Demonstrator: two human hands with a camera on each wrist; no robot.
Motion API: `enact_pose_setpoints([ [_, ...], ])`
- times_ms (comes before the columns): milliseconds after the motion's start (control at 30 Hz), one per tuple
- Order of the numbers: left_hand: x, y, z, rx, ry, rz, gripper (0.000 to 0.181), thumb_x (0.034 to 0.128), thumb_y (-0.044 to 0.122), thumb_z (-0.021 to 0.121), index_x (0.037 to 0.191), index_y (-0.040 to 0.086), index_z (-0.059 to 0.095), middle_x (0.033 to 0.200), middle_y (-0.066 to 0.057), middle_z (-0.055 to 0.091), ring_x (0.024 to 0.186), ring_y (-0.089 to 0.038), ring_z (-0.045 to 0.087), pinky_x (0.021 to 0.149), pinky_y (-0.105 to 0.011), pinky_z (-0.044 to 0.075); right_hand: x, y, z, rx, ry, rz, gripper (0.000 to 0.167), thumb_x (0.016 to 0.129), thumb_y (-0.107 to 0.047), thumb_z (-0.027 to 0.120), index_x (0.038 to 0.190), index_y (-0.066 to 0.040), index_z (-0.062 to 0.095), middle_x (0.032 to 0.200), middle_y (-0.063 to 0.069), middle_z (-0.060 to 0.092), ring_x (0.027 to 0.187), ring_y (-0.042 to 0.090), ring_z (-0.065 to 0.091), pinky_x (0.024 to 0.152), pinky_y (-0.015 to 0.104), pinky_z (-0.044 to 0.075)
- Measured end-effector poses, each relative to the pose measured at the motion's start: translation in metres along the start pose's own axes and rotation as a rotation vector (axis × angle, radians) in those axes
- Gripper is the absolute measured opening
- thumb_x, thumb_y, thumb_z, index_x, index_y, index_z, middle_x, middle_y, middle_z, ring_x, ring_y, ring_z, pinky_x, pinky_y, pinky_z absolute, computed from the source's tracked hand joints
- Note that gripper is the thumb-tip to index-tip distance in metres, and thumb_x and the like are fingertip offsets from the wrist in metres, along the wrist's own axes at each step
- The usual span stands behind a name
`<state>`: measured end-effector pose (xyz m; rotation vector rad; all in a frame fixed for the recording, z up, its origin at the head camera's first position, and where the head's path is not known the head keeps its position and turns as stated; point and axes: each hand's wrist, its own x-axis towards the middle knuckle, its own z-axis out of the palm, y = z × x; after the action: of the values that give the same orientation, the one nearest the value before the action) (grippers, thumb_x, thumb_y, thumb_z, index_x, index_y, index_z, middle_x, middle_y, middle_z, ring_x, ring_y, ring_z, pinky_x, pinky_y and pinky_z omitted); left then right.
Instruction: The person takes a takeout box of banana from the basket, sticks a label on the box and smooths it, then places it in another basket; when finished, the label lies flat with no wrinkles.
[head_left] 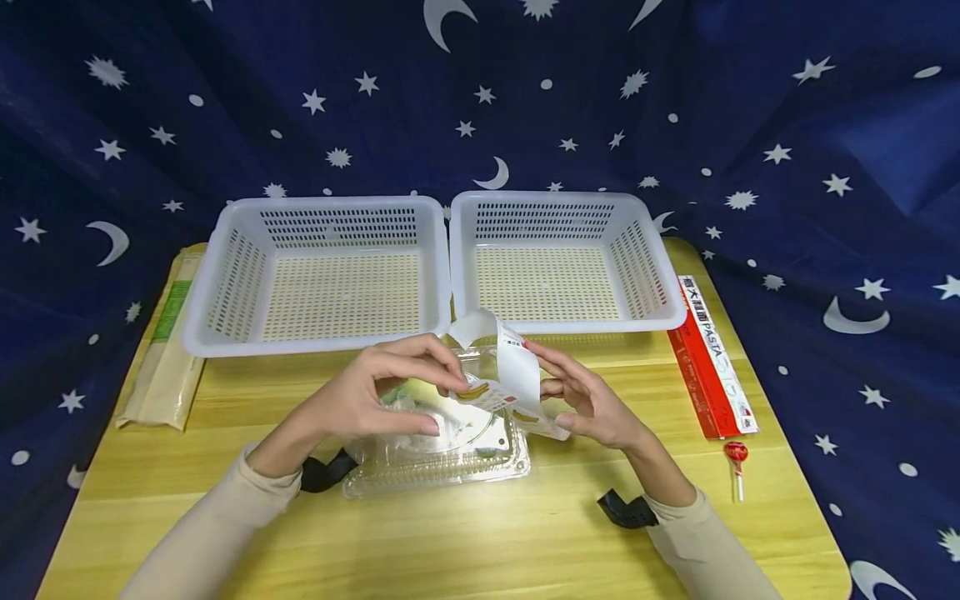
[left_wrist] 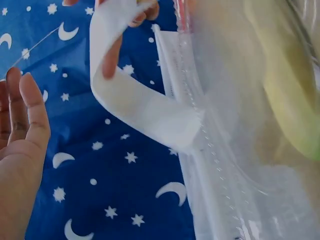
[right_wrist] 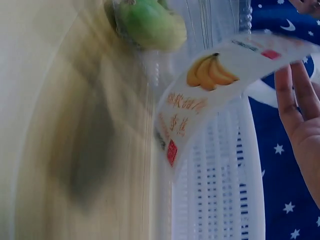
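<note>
Right hand [head_left: 600, 408]: thumb and fingers grasping the band [head_left: 519, 371] at its right end.
Left hand [head_left: 356, 396]: fingertips at the band's other end, thumb held apart; can't tell if they pinch or just touch.
Band: paper, curled in a loop, banana print [right_wrist: 212, 72] on the outer face; above the pack's right edge, mid-table. Can't tell if any part is stuck to the pack.
Handling: light, even tension from both ends; keep it flat across its width, print out. Paper should crease if twisted. I'd close the left thumb for a firmer hold, and not lean on the lid.
Pack [head_left: 438, 471]: clear plastic, pale green produce [right_wrist: 152, 22] inside, on the table [head_left: 420, 550]; left hand covers part of it.
In the way: left strap [head_left: 327, 472] by the pack's near-left corner, could snag; left basket [head_left: 315, 343] and right basket [head_left: 585, 326] at the back edge limit reach beyond.
Left edge: noodles [head_left: 161, 367].
Right edge: pasta box [head_left: 708, 375], lollipop [head_left: 737, 452] just in front.
</note>
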<state>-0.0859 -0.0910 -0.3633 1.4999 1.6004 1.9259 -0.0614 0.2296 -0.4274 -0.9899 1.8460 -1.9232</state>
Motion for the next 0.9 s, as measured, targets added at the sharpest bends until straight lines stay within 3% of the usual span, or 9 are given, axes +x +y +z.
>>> enact_pose_setpoints([
  [67,-0.004,-0.001,-0.003,-0.020,0.007,-0.022,0.045,0.0761,-0.015,0.072,0.120,-0.005,0.065,0.117,-0.016,0.058,0.110,-0.023,0.055,0.092,-0.034,0.055,-0.002,0.000,-0.004,-0.026,0.035,0.003,0.073,0.097,-0.031,0.058,0.148,0.010,0.026,0.153,0.000,0.042,0.116,0.016,0.062,0.096,0.031,0.052],
  [133,-0.008,-0.002,-0.006,-0.042,0.012,-0.039,0.047,0.0754,-0.017,0.071,0.120,-0.004,0.065,0.118,-0.015,0.057,0.108,-0.023,0.055,0.091,-0.033,0.055,-0.005,-0.001,-0.007,-0.075,0.068,0.014,0.066,0.097,-0.029,0.057,0.144,0.012,0.034,0.148,-0.002,0.048,0.114,0.015,0.063,0.095,0.031,0.053],
  [333,-0.020,-0.011,-0.016,-0.129,0.025,-0.134,0.055,0.0734,-0.021,0.069,0.124,0.000,0.064,0.123,-0.010,0.056,0.106,-0.021,0.056,0.089,-0.033,0.056,-0.010,0.001,-0.009,-0.205,0.087,0.063,0.055,0.087,0.006,0.063,0.139,0.010,0.044,0.141,-0.006,0.053,0.104,0.014,0.064,0.091,0.027,0.054],
  [467,-0.027,-0.020,-0.025,-0.183,0.007,-0.176,0.048,0.0789,-0.014,0.069,0.125,-0.004,0.062,0.126,-0.011,0.055,0.110,-0.020,0.056,0.089,-0.035,0.057,-0.009,0.003,-0.005,-0.239,0.092,0.094,0.057,0.082,0.015,0.066,0.136,0.009,0.047,0.140,-0.009,0.053,0.100,0.012,0.064,0.086,0.023,0.055],
  [567,-0.032,-0.029,-0.031,-0.213,-0.031,-0.196,0.045,0.0836,-0.002,0.071,0.126,-0.007,0.060,0.127,-0.012,0.054,0.112,-0.020,0.056,0.090,-0.036,0.057,-0.010,0.005,-0.004,-0.212,0.114,0.123,0.052,0.083,0.014,0.066,0.132,0.009,0.049,0.137,-0.001,0.055,0.092,0.011,0.067,0.071,0.020,0.056],
  [700,-0.036,-0.040,-0.038,-0.256,-0.095,-0.243,0.051,0.0832,0.004,0.074,0.129,-0.010,0.056,0.128,-0.015,0.051,0.109,-0.020,0.057,0.093,-0.034,0.055,-0.010,0.007,-0.008,-0.163,0.135,0.189,0.044,0.087,0.012,0.063,0.129,0.011,0.049,0.124,0.024,0.057,0.073,0.014,0.070,0.050,0.024,0.053],
  [800,-0.039,-0.046,-0.042,-0.271,-0.142,-0.290,0.055,0.0809,0.000,0.075,0.130,-0.013,0.052,0.129,-0.018,0.048,0.108,-0.022,0.058,0.095,-0.035,0.054,-0.011,0.008,-0.010,-0.183,0.119,0.287,0.041,0.089,0.006,0.065,0.128,0.006,0.051,0.122,0.032,0.056,0.064,0.015,0.068,0.048,0.030,0.055],
  [900,-0.041,-0.048,-0.044,-0.271,-0.168,-0.353,0.059,0.0778,-0.005,0.076,0.131,-0.013,0.051,0.130,-0.021,0.045,0.107,-0.024,0.059,0.095,-0.037,0.054,-0.014,0.012,-0.012,-0.216,0.064,0.389,0.042,0.090,-0.001,0.067,0.130,0.000,0.054,0.133,0.029,0.053,0.063,0.016,0.068,0.050,0.033,0.056],
])
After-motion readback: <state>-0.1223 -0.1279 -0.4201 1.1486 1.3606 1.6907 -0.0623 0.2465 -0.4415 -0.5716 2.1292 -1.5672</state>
